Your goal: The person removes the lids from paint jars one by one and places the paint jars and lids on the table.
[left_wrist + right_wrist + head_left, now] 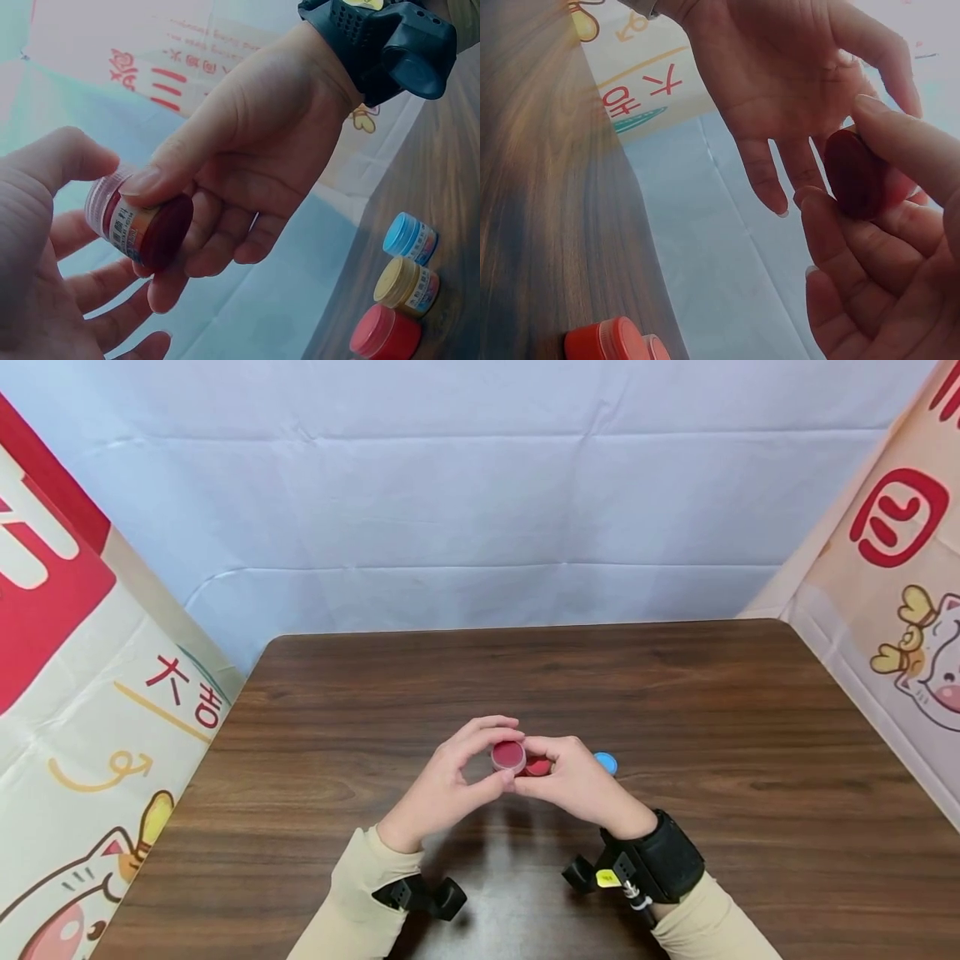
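Partly curled right hand (576,779) round maroon jar (507,755).

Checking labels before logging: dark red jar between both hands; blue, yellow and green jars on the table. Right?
Not green: the left wrist view shows a red jar on the table. The rest stands: blue jar, yellow jar, and the dark red jar between left hand and right hand.

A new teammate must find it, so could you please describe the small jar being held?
Over the brown wood-grain table, look between the left hand and right hand. They hold a small round dark-red jar with a translucent lid. Unlike the blue jar, yellow jar and bright-red jar on the table, it is raised and darker.
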Demonstrator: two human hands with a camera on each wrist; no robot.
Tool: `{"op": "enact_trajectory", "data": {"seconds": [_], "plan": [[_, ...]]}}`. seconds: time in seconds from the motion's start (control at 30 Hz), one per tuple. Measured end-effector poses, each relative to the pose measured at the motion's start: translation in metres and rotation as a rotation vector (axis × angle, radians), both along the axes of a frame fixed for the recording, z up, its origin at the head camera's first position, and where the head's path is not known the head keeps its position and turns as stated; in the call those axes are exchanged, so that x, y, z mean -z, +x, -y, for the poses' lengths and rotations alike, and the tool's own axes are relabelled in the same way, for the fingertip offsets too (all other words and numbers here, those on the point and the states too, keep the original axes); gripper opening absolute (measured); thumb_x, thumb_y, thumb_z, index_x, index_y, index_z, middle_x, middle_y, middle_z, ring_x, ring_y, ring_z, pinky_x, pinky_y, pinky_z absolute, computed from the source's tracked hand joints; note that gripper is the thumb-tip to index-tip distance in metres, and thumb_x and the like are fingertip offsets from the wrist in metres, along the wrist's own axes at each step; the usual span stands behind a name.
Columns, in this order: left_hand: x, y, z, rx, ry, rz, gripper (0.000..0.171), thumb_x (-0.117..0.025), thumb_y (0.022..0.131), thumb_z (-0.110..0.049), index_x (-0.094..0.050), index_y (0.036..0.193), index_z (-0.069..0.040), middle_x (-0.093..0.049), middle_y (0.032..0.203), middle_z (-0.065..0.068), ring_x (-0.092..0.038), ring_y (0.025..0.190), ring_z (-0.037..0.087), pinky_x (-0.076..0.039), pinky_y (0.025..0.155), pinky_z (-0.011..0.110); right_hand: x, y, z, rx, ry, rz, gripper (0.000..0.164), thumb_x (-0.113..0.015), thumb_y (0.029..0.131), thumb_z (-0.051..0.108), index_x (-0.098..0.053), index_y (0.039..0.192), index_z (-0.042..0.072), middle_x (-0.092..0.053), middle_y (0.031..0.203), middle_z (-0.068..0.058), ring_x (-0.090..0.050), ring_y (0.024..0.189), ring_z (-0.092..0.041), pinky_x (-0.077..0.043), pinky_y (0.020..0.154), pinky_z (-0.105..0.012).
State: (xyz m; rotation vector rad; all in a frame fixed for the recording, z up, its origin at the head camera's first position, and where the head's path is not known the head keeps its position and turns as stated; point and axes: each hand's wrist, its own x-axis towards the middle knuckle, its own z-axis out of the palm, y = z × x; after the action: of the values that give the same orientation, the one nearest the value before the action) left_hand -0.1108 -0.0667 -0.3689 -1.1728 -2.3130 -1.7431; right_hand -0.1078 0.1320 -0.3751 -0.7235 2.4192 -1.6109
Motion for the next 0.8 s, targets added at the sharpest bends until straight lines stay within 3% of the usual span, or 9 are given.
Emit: {"op": "enact_trajectory", "data": {"seconds": [0.2, 0.4, 0.63, 0.8], "plan": [[0.003, -0.003, -0.001, -0.029, -0.013, 0.007, 0.03, -0.069, 0.085, -0.017, -0.058, 0.113, -0.017, -0.05, 0.128, -0.003, -0.047, 0.118, 0.014, -0.039, 0.096, 0.034, -0.001, 0.001, 0.0, -0.004, 0.006, 0.003, 0.03, -0.073, 0.082, 0.021, -0.067, 0.108, 0.008, -0.062, 0.079, 0.0, -0.051, 0.065, -0.014, -0.044, 0.056, -0.024], [0.003, -0.002, 0.002, -0.032, -0.014, -0.017, 0.046, -0.07, 0.084, -0.012, -0.053, 0.127, -0.014, -0.049, 0.13, -0.003, -0.045, 0.118, 0.015, -0.039, 0.097, 0.032, -0.001, 0.002, 0.002, -0.014, -0.02, 0.012, 0.031, -0.074, 0.081, 0.023, -0.067, 0.107, 0.009, -0.064, 0.081, 0.0, -0.053, 0.066, -0.015, -0.046, 0.057, -0.024], [-0.028, 0.015, -0.001, 0.016, -0.005, -0.026, 0.035, -0.062, 0.084, 0.004, -0.056, 0.118, 0.004, -0.05, 0.127, 0.016, -0.046, 0.119, 0.026, -0.04, 0.097, 0.036, 0.0, 0.003, 0.002, -0.017, -0.011, 0.014, 0.027, -0.074, 0.081, 0.024, -0.067, 0.101, 0.009, -0.065, 0.084, 0.0, -0.058, 0.07, -0.015, -0.05, 0.062, -0.026], [-0.029, 0.015, -0.001, 0.03, -0.007, -0.019, 0.036, -0.062, 0.084, 0.004, -0.056, 0.119, 0.004, -0.05, 0.127, 0.016, -0.046, 0.12, 0.025, -0.039, 0.097, 0.035, 0.0, 0.002, 0.002, -0.023, -0.011, 0.011, 0.025, -0.073, 0.081, 0.021, -0.067, 0.102, 0.008, -0.065, 0.085, 0.0, -0.059, 0.073, -0.015, -0.051, 0.064, -0.026]]}}
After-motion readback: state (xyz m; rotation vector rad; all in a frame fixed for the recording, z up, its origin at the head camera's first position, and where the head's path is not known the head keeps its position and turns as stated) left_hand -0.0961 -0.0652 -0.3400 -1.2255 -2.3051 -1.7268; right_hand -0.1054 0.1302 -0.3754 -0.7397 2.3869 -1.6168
